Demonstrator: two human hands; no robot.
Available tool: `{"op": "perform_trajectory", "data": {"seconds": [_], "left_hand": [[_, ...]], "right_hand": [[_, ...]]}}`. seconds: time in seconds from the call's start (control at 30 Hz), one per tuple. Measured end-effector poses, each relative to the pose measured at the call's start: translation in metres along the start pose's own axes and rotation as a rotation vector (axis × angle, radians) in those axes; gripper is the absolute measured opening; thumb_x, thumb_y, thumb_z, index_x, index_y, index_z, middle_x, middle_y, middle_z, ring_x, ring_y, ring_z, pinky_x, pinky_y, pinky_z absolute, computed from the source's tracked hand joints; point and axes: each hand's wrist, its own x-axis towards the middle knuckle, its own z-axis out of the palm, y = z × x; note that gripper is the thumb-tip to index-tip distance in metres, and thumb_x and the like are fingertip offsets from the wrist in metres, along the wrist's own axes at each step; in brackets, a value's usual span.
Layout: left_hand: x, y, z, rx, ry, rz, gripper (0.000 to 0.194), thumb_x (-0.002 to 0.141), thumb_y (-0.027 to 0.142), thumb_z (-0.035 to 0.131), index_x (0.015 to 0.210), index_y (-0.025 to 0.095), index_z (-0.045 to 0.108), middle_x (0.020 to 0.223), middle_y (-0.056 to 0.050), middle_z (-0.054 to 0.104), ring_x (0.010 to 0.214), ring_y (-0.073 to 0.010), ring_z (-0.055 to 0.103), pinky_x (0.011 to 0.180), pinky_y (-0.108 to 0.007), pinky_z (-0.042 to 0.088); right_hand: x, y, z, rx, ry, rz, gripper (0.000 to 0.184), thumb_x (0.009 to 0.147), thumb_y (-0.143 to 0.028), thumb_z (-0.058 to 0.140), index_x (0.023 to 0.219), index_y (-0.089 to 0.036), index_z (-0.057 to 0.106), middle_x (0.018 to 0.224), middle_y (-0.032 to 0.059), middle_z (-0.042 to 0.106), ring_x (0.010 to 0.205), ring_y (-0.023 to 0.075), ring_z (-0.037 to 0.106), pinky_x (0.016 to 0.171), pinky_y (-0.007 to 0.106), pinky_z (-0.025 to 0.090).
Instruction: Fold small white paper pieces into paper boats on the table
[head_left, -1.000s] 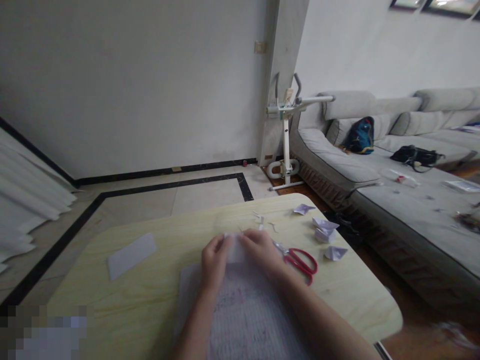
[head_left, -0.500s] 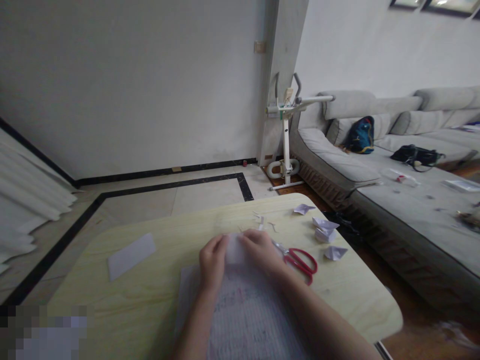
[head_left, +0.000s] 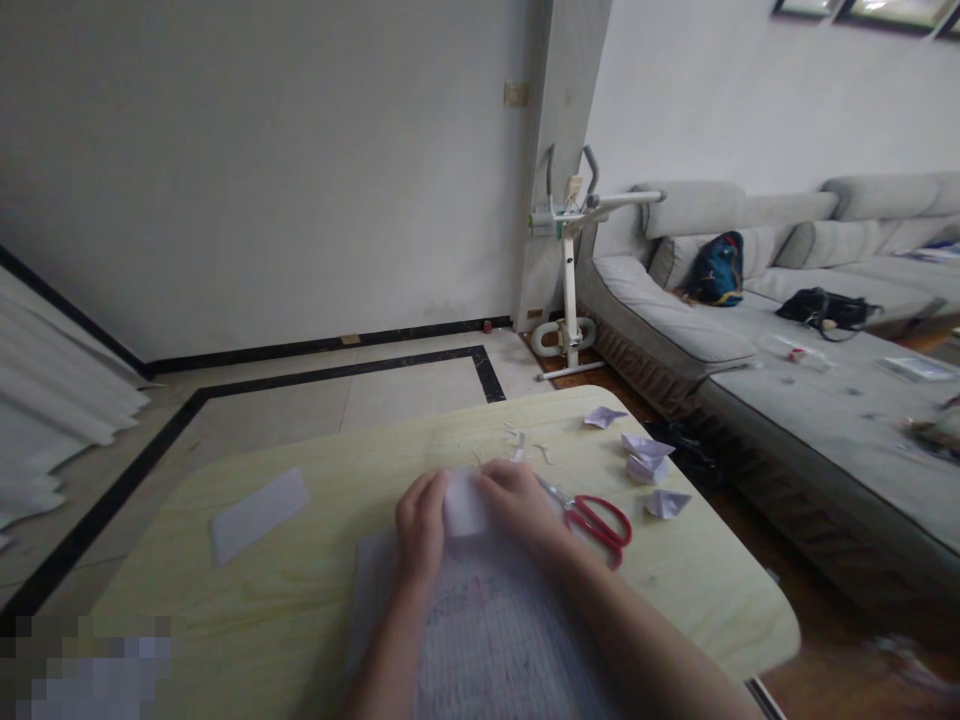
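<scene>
A small white piece of paper (head_left: 464,505) is held up between my two hands, above the far end of a written, lined sheet (head_left: 487,630). My left hand (head_left: 421,522) pinches its left edge, fingers closed. On the other side, my right hand (head_left: 519,502) grips the paper's right edge between thumb and fingers. Red-handled scissors (head_left: 600,525) lie just right of my right hand, their blades partly hidden behind it. Thin paper scraps (head_left: 520,446) are scattered beyond my hands.
Several folded paper boats (head_left: 646,460) stand along the table's right side. To the left lies a flat white paper strip (head_left: 259,514). The pale wooden table (head_left: 270,630) has rounded corners. A grey sofa (head_left: 810,400) and a white exercise machine (head_left: 570,280) stand beyond.
The view has shifted very slightly. Both hands keep hold of the small paper, which now shows a little more of its face; the other things on the table have not moved.
</scene>
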Motion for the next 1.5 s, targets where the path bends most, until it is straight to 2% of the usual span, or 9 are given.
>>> {"op": "perform_trajectory", "data": {"seconds": [0.33, 0.5, 0.63, 0.73, 0.83, 0.97, 1.3, 1.5], "left_hand": [[0.000, -0.002, 0.000, 0.064, 0.069, 0.045, 0.026, 0.073, 0.039, 0.057, 0.061, 0.016, 0.062, 0.055, 0.001, 0.055, 0.055, -0.0146, 0.048, 0.049, -0.021, 0.037], [0.000, 0.003, 0.000, 0.022, 0.105, 0.007, 0.024, 0.071, 0.038, 0.059, 0.067, 0.015, 0.065, 0.061, -0.002, 0.061, 0.058, -0.0160, 0.053, 0.052, -0.023, 0.041], [0.003, 0.005, -0.003, -0.052, 0.153, 0.000, 0.023, 0.075, 0.035, 0.055, 0.064, 0.016, 0.060, 0.059, -0.001, 0.060, 0.057, -0.0153, 0.055, 0.055, -0.024, 0.044], [0.003, 0.003, -0.003, -0.072, 0.099, 0.004, 0.024, 0.076, 0.037, 0.054, 0.068, 0.015, 0.062, 0.065, -0.003, 0.063, 0.062, -0.0164, 0.058, 0.058, -0.024, 0.046], [0.000, -0.001, 0.000, -0.099, -0.001, 0.021, 0.027, 0.076, 0.038, 0.057, 0.085, 0.014, 0.066, 0.083, -0.006, 0.068, 0.077, -0.0188, 0.062, 0.065, -0.025, 0.047], [-0.003, -0.009, 0.002, -0.070, -0.088, 0.053, 0.036, 0.074, 0.034, 0.063, 0.105, 0.016, 0.063, 0.077, -0.002, 0.064, 0.066, -0.0149, 0.058, 0.056, -0.021, 0.044], [-0.003, -0.013, 0.003, -0.074, -0.098, 0.054, 0.039, 0.074, 0.034, 0.063, 0.109, 0.017, 0.058, 0.071, 0.001, 0.060, 0.059, -0.0124, 0.054, 0.054, -0.020, 0.043], [-0.004, -0.012, 0.004, -0.088, -0.079, 0.053, 0.033, 0.072, 0.034, 0.065, 0.100, 0.017, 0.059, 0.081, -0.003, 0.066, 0.069, -0.0158, 0.061, 0.059, -0.022, 0.046]], "right_hand": [[0.001, 0.003, 0.001, 0.009, -0.031, 0.017, 0.025, 0.082, -0.032, 0.055, 0.067, -0.014, 0.064, 0.059, -0.0018, 0.054, 0.058, 0.0114, 0.048, 0.052, 0.021, 0.035], [0.002, 0.006, 0.000, 0.037, -0.035, 0.016, 0.025, 0.082, -0.031, 0.055, 0.065, -0.014, 0.062, 0.058, -0.0021, 0.052, 0.058, 0.0112, 0.047, 0.051, 0.020, 0.034], [0.002, 0.008, -0.002, 0.093, -0.025, 0.073, 0.024, 0.082, -0.033, 0.055, 0.069, -0.014, 0.063, 0.062, -0.0011, 0.054, 0.059, 0.0117, 0.049, 0.051, 0.020, 0.035], [0.004, 0.009, -0.003, 0.109, -0.012, 0.098, 0.025, 0.081, -0.034, 0.055, 0.068, -0.014, 0.063, 0.061, -0.0011, 0.053, 0.059, 0.0118, 0.048, 0.050, 0.021, 0.034], [0.004, 0.008, -0.004, 0.107, -0.016, 0.095, 0.025, 0.080, -0.034, 0.056, 0.066, -0.014, 0.062, 0.060, -0.0015, 0.052, 0.058, 0.0113, 0.047, 0.050, 0.020, 0.034], [0.003, 0.005, -0.005, 0.123, -0.024, 0.104, 0.025, 0.080, -0.034, 0.057, 0.065, -0.014, 0.061, 0.060, -0.0017, 0.051, 0.058, 0.0113, 0.046, 0.050, 0.020, 0.034], [0.003, 0.003, -0.005, 0.145, -0.022, 0.126, 0.024, 0.079, -0.033, 0.057, 0.064, -0.014, 0.060, 0.059, -0.0023, 0.049, 0.056, 0.0105, 0.045, 0.049, 0.020, 0.033], [0.003, 0.006, -0.005, 0.165, -0.014, 0.121, 0.024, 0.079, -0.034, 0.058, 0.065, -0.014, 0.060, 0.059, -0.0024, 0.049, 0.056, 0.0106, 0.045, 0.049, 0.020, 0.033]]}}
